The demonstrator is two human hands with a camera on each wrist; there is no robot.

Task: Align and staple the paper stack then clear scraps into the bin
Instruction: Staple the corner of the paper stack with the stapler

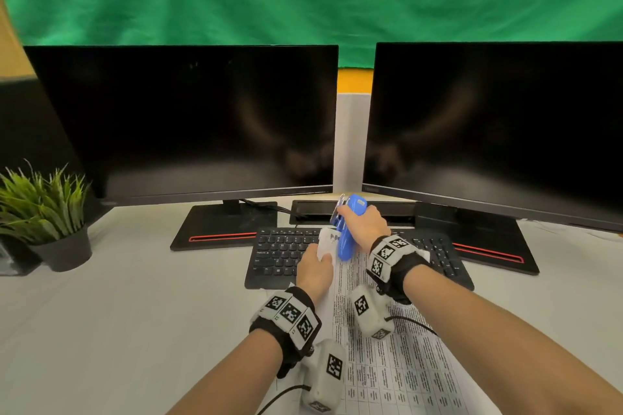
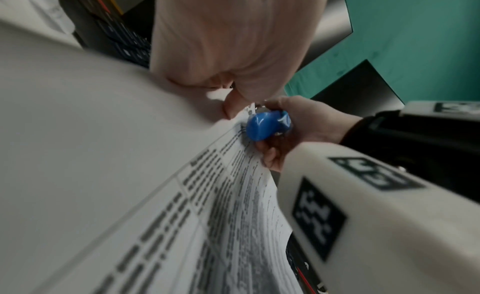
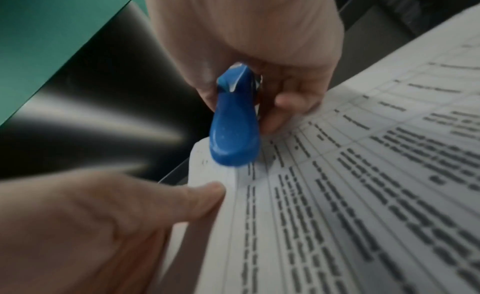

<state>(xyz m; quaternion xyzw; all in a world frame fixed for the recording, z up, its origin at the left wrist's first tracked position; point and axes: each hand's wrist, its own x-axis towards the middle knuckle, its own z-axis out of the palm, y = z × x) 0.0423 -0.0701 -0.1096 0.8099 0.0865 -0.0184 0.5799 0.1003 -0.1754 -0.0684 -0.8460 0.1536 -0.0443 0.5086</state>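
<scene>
My right hand (image 1: 365,224) is wrapped around the glossy blue plastic stapler (image 1: 349,229), fingers curled on its body; its nose sits over the top corner of the white printed paper stack (image 1: 387,347); my left hand (image 1: 315,271) pinches that same corner, thumb (image 3: 205,197) on top, just beside the stapler tip; the stack is lifted off the white desk (image 1: 135,313), above the black keyboard (image 1: 279,253); two dark monitors (image 1: 188,118) stand behind; a green potted plant in a black pot (image 1: 47,212) sits far left; can't tell whether the stapler mouth bites the sheets.
</scene>
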